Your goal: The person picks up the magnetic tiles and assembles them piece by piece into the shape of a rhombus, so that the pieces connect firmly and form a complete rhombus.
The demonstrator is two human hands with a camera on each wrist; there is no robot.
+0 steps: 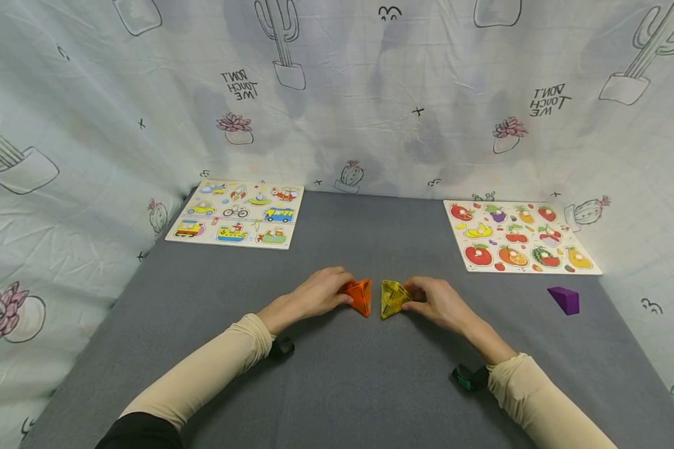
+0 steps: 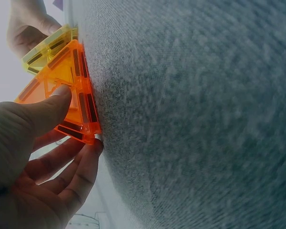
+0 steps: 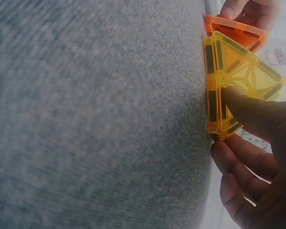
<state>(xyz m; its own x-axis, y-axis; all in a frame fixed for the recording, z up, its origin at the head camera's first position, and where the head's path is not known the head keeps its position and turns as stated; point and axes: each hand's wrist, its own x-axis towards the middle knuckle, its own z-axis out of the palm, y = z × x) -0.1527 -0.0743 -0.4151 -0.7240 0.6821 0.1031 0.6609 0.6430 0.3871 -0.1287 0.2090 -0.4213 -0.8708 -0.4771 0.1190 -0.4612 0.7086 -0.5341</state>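
Between the thumb and fingers of my left hand (image 1: 327, 292) is an orange see-through pyramid of magnetic tiles (image 1: 361, 297), its lower edge right at the grey cloth. My right hand (image 1: 435, 302) pinches a similar yellow pyramid (image 1: 392, 298), thumb on its near face. In the head view a narrow gap separates the two pyramids, which stand side by side. The left wrist view shows the orange tile frame (image 2: 62, 81) with dark magnet strips along its edges. The right wrist view shows the same strips in the yellow frame (image 3: 243, 78).
A vehicle puzzle board (image 1: 238, 214) lies at the back left of the grey table (image 1: 348, 386), a fruit puzzle board (image 1: 519, 238) at the back right. In front of the fruit board sits a purple wedge-shaped block (image 1: 565, 300). A patterned curtain (image 1: 337, 93) hangs behind.
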